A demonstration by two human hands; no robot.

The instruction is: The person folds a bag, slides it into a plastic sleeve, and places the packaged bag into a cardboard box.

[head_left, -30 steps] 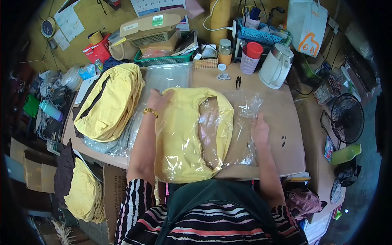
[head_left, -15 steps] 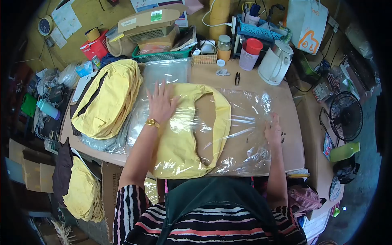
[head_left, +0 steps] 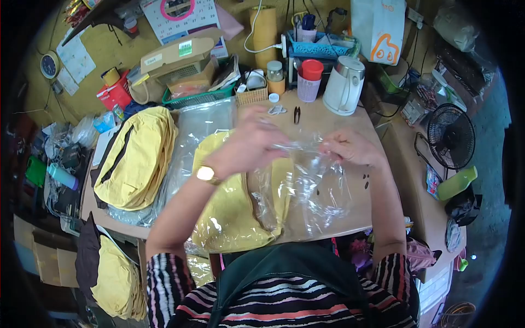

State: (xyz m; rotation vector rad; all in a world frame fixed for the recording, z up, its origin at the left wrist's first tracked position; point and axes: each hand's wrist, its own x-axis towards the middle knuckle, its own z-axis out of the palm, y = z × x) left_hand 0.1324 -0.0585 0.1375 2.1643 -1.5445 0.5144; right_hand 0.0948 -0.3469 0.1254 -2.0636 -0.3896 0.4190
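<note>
A yellow cloth bag point(head_left: 221, 210) with a wide loop handle lies on the table inside a clear plastic bag point(head_left: 322, 191). Both hands are raised over it, gripping the plastic bag's open right end and lifting it off the surface. My left hand point(head_left: 254, 142), with a gold watch on the wrist, is blurred but closes on the film above the handle. The fingers of my right hand point(head_left: 347, 146) pinch the film a little to the right. Between the two hands the plastic is bunched and creased.
A stack of yellow bags point(head_left: 136, 158) lies at the left, beside flat plastic bags point(head_left: 205, 117). Small black snips point(head_left: 297, 115), a white kettle point(head_left: 343, 86) and a lilac cup point(head_left: 309, 88) stand or lie at the back. A fan point(head_left: 451, 135) is at far right.
Both hands have risen from the flat plastic and come together over its right part. The film's right end is now lifted and gathered between them. The view has shifted slightly.
</note>
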